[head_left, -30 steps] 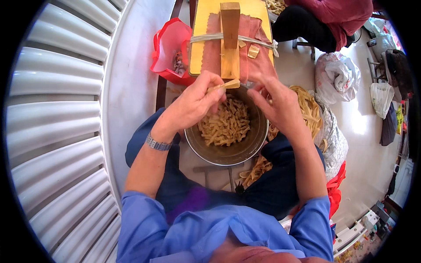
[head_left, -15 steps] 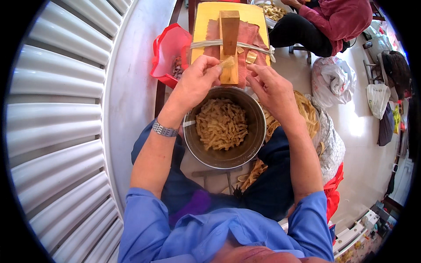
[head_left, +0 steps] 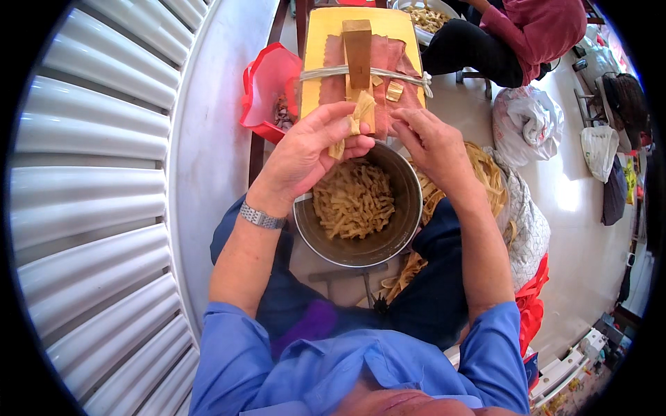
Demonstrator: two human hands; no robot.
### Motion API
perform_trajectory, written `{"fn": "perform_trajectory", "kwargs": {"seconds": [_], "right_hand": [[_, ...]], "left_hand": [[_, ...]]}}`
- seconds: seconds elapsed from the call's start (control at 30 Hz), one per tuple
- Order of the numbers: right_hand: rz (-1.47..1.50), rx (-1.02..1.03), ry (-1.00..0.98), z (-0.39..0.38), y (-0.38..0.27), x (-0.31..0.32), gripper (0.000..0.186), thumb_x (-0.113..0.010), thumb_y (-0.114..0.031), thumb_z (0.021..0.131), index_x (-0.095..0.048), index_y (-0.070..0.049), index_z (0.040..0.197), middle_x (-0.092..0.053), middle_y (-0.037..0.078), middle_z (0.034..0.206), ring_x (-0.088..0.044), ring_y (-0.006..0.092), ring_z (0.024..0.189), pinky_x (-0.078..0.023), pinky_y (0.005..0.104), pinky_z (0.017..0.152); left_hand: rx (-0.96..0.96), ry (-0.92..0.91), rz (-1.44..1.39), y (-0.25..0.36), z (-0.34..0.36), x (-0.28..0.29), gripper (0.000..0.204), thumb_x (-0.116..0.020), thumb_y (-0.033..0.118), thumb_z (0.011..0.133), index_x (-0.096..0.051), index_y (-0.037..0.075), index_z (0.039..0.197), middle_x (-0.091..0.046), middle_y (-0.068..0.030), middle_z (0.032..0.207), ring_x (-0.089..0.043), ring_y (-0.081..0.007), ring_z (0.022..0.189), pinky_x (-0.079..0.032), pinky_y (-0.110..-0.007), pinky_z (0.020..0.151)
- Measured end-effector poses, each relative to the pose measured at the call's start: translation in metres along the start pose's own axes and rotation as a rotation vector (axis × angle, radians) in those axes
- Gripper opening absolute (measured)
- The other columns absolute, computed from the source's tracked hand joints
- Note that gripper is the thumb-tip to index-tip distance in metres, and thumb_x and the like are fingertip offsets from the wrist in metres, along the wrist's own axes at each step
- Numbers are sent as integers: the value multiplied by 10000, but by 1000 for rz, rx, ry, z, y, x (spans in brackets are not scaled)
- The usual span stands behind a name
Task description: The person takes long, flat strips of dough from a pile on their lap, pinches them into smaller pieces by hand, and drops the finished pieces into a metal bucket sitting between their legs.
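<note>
My left hand (head_left: 313,144), with a metal-banded watch on its wrist, pinches a folded pale tan strip (head_left: 362,111) between thumb and fingers. Across from it, my right hand (head_left: 431,142) has thumb and forefinger brought together; whether anything lies between them is too small to tell. Both hands hover over the far rim of a metal pot (head_left: 415,229) between my knees, which holds many twisted tan pieces (head_left: 354,204). Just beyond stands an upright wooden block (head_left: 358,52) on a yellow board (head_left: 326,24), over a pinkish cloth (head_left: 385,59) tied down with white cord (head_left: 326,71).
Small tan scraps (head_left: 394,91) lie on the cloth. A red bag (head_left: 267,76) stands left of the board. Long tan strips (head_left: 489,184) lie beside my right leg. At the upper right sits another person (head_left: 534,35) near a bowl (head_left: 451,10). A white radiator (head_left: 97,194) lines the left side.
My left hand has turned palm-up and drawn slightly toward me, showing more of the folded strip. My right hand has stayed nearly in place.
</note>
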State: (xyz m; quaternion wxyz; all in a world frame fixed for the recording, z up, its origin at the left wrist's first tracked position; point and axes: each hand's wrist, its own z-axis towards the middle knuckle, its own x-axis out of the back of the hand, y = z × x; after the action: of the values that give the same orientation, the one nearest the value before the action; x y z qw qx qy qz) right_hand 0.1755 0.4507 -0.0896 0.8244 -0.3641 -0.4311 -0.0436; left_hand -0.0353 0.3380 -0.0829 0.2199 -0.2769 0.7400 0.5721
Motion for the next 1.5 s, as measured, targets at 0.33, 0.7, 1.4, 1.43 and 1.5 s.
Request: {"fn": "perform_trajectory", "kwargs": {"seconds": [0.33,0.7,1.4,1.43,1.5], "right_hand": [[-47,-61,33,-17,27,0,174,-651,-132,914,-674,-90,1082,-693,161,978,-680,371,911,-557,432,766],[445,-590,524,-118,50,68,221,-627,-233,959,-694,-29,1013,-722,111,866,-696,230,709,-551,347,668],[889,-1143,564,-238,118,46,206,-581,-195,940,-702,-32,910,-710,84,761,-654,164,584,-498,279,513],[799,-1173,518,-281,147,59,204,-578,-199,935,-693,-35,898,-707,81,765,-661,171,605,-504,292,521],[937,-1149,510,-317,143,31,198,-581,-226,928,-675,-56,890,-695,66,783,-672,177,653,-514,328,538]], "left_hand": [[-55,0,674,-19,-10,-13,353,-594,95,1001,-528,-23,1326,-642,-137,1269,-646,-215,1144,-504,-334,1001],[-286,-467,1230,-87,-115,-145,364,-677,83,906,-575,-2,1245,-581,-170,1175,-586,-305,1121,-475,-382,985],[-594,-705,1121,-203,-228,-264,109,-616,78,940,-585,2,1012,-573,-176,993,-574,-339,913,-485,-390,810],[-521,-858,1096,-211,-230,-273,160,-638,135,950,-595,3,1031,-586,-163,1015,-591,-306,929,-492,-370,821],[-88,-907,983,-202,-240,-280,190,-646,172,960,-598,5,1034,-594,-150,1015,-597,-280,933,-493,-358,824]]}}
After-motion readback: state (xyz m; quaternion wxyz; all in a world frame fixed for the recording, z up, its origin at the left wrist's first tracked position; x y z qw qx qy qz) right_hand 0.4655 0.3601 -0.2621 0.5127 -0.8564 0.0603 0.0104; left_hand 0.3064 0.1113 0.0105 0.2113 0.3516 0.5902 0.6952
